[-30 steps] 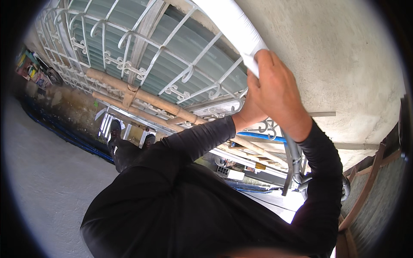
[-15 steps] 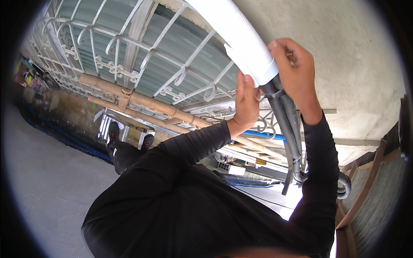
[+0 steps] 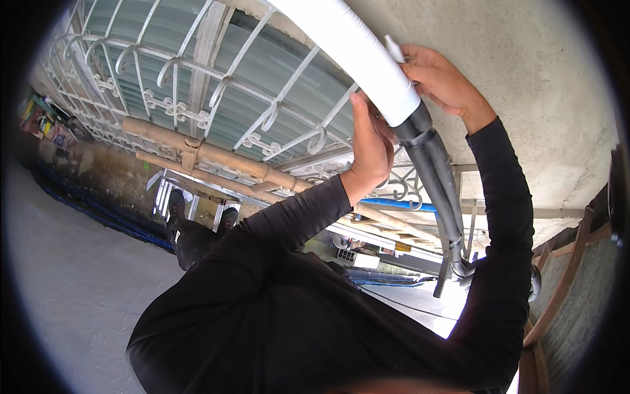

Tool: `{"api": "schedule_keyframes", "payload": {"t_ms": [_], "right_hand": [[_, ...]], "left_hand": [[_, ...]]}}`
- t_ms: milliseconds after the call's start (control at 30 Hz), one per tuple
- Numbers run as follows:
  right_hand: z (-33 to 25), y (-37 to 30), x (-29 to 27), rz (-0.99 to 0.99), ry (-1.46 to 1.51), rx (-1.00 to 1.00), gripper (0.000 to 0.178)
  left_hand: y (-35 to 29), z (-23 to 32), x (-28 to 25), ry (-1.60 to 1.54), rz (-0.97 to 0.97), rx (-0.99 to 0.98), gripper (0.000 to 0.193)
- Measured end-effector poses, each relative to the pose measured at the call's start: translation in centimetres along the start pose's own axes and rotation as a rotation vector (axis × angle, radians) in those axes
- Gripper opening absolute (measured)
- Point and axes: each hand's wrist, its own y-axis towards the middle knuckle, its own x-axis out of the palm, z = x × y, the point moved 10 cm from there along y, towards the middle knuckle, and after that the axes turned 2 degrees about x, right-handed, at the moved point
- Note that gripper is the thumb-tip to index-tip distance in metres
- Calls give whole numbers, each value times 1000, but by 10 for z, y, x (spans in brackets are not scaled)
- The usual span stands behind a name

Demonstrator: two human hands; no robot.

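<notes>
A white piece [image 3: 394,49] is pinched in the right hand [image 3: 441,75]; on the left hand [image 3: 373,148] the thumb is raised, the other fingers half hidden, their grip impossible to tell. Between them, black pipes [image 3: 430,164] are enclosed by white wrapping [image 3: 367,62] beside a concrete wall [image 3: 525,85]. Beyond, glass [image 3: 269,65] is covered by a grille [image 3: 225,79].

The wrap [image 3: 364,56] sits around the upper stretch of the pipes [image 3: 436,177], left hand [image 3: 373,148] left of its lower end, right hand [image 3: 443,80] to its right. Wall's [image 3: 525,85] right, window grille [image 3: 223,81] left, bamboo poles [image 3: 239,159] along the grille's bottom.
</notes>
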Motion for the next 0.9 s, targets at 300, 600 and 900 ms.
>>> {"api": "schedule_keyframes", "payload": {"t_ms": [300,600,900], "right_hand": [[-66,-31,-18,113,-405,-37,62],[-89,-106,62,229,-764,-179,34],[-73,-101,114,506,-1049,-456,17]], "left_hand": [[3,-4,32,438,-86,179,47],[-10,12,27,880,-227,529,53],[-54,-4,-11,1171,-571,521,41]]}}
